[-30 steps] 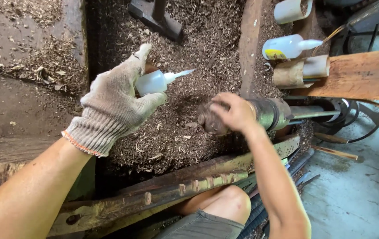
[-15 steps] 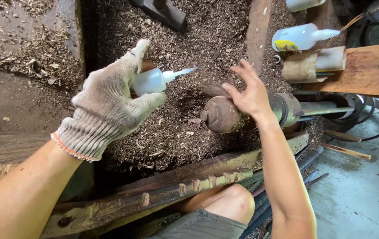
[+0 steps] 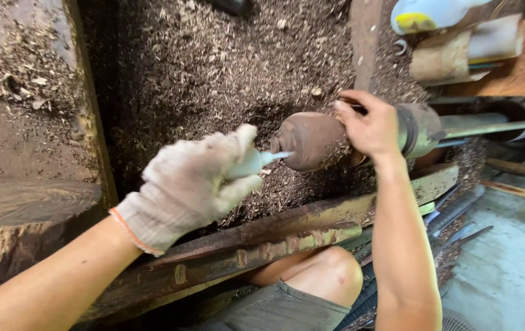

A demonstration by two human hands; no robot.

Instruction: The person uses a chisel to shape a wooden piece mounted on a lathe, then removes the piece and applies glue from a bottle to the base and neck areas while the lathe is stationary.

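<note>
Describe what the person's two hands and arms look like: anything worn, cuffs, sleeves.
The left hand wears a pale grey knitted work glove, grubby, with a ribbed cuff edged in an orange band at the wrist. The right hand is bare, with no glove. Both forearms are bare too: no sleeves, watch or bands show on either arm in this view.

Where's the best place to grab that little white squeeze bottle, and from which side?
Grip the squeeze bottle around its round body, from behind, opposite the nozzle. The thin tip points at the brown wooden piece, so the rear is free, as the gloved left hand shows.
</note>
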